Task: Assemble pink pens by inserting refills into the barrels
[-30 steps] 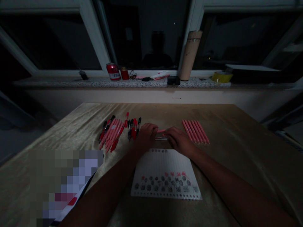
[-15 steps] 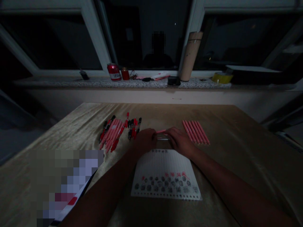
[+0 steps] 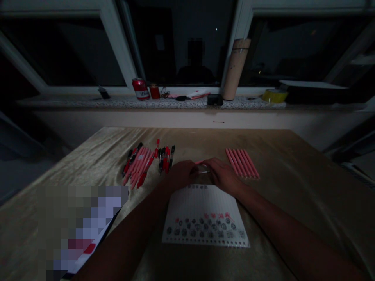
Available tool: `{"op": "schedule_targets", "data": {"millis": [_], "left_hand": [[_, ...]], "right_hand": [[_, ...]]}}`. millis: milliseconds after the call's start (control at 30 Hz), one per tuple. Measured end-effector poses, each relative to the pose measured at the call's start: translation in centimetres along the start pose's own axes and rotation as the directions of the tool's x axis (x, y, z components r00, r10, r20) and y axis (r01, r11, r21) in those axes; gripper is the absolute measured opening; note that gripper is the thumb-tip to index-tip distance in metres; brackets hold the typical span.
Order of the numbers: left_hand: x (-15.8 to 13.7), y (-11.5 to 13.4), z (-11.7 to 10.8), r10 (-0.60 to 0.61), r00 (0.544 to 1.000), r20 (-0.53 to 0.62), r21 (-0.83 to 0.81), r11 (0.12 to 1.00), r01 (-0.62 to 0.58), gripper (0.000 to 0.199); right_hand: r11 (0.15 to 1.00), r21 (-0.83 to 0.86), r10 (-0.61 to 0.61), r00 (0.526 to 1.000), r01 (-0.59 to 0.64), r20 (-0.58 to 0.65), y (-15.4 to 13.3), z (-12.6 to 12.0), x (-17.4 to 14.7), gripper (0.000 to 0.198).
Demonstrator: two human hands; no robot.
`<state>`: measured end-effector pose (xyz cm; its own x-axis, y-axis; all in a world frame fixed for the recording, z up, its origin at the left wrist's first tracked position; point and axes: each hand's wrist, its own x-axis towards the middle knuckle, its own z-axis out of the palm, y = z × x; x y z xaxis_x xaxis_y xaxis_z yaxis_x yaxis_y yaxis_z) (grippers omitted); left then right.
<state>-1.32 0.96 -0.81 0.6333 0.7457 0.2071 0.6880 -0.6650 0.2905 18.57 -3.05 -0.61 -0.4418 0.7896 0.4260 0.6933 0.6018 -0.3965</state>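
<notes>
Just beyond the top edge of a ruled sheet (image 3: 202, 201), my two hands come close together. My left hand (image 3: 183, 172) is closed with its fingers curled inward, and my right hand (image 3: 222, 173) is closed facing it. A pink pen (image 3: 199, 162) shows between the fingertips, gripped from both sides and mostly covered by them. Below it, a thin pale rod like a pen refill (image 3: 204, 171) spans the gap near my right fingers; whether it is held or lies on the cloth I cannot tell. To the right, several pink pens (image 3: 241, 163) lie in a neat row.
At left lies a loose pile of pink pens (image 3: 139, 166) with black and red pens (image 3: 166, 158) beside it. A partly blurred flat object (image 3: 84, 261) is at lower left. Behind the cloth-covered table (image 3: 278, 144), the sill holds a red can (image 3: 141, 89), a tall tube (image 3: 236, 70) and yellow tape (image 3: 274, 96).
My fingers have shifted slightly around the pink pen, and less of it shows. The pale rod's visible part is shorter and nearer my right hand. The sheet and other pens have stayed put.
</notes>
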Motion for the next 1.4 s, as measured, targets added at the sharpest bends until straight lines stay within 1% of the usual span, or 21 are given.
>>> {"op": "schedule_targets", "data": {"millis": [133, 200, 367, 567, 667, 900, 1033, 1167, 1233, 1300, 1400], "left_hand": [[0.0, 0.1, 0.0, -0.034, 0.999, 0.04, 0.0, 0.999, 0.034, 0.019], [-0.1, 0.2, 0.2, -0.043, 0.998, 0.036, -0.005, 0.999, 0.043, 0.019], [-0.2, 0.3, 0.6, -0.03, 0.997, -0.071, -0.025, 0.999, 0.028, 0.023], [0.0, 0.3, 0.2, -0.039, 0.982, -0.187, -0.021, 0.999, 0.036, 0.028], [0.1, 0.5, 0.0, -0.027, 0.979, -0.201, 0.008, 1.0, 0.03, 0.026], [0.0, 1.2, -0.2, 0.058, 0.979, -0.194, 0.065, 0.997, -0.046, 0.029], [-0.1, 1.6, -0.3, 0.086, 0.973, -0.215, -0.002, 0.996, -0.088, 0.025], [-0.2, 1.9, -0.4, 0.055, 0.978, -0.201, -0.119, 0.99, -0.08, 0.02], [-0.2, 1.9, -0.3, 0.044, 0.978, -0.203, -0.134, 0.988, -0.072, 0.017], [-0.2, 1.7, -0.2, 0.029, 0.975, -0.22, -0.105, 0.993, -0.053, 0.017], [-0.2, 1.4, -0.1, -0.01, 0.977, -0.214, 0.04, 0.999, 0.019, 0.017]], "right_hand": [[1.0, 0.002, -0.025, 1.0, 0.025, -0.004, 0.1, 0.1, 0.0, 0.037], [0.999, 0.0, -0.036, 0.999, 0.036, -0.009, 0.2, 0.1, 0.0, 0.037], [0.999, -0.02, -0.035, 0.999, 0.035, -0.006, 0.2, 0.0, 0.1, 0.035], [0.997, -0.073, 0.0, 1.0, -0.001, -0.013, 0.1, -0.2, 0.1, 0.03], [0.997, -0.075, 0.005, 0.999, -0.008, -0.035, -0.1, -0.2, 0.1, 0.027], [0.999, -0.022, -0.035, 0.999, 0.034, -0.03, -0.2, -0.1, 0.2, 0.031], [0.996, 0.049, -0.067, 0.997, 0.069, -0.048, -0.2, 0.0, 0.2, 0.029], [0.993, 0.078, -0.083, 0.995, 0.087, -0.059, -0.1, 0.2, 0.1, 0.027], [0.994, 0.074, -0.077, 0.995, 0.082, -0.063, 0.0, 0.2, 0.1, 0.027], [0.996, 0.061, -0.061, 0.995, 0.066, -0.076, 0.0, 0.3, 0.1, 0.026], [0.999, 0.028, -0.031, 0.992, 0.034, -0.12, 0.1, 0.3, 0.1, 0.025]]}}
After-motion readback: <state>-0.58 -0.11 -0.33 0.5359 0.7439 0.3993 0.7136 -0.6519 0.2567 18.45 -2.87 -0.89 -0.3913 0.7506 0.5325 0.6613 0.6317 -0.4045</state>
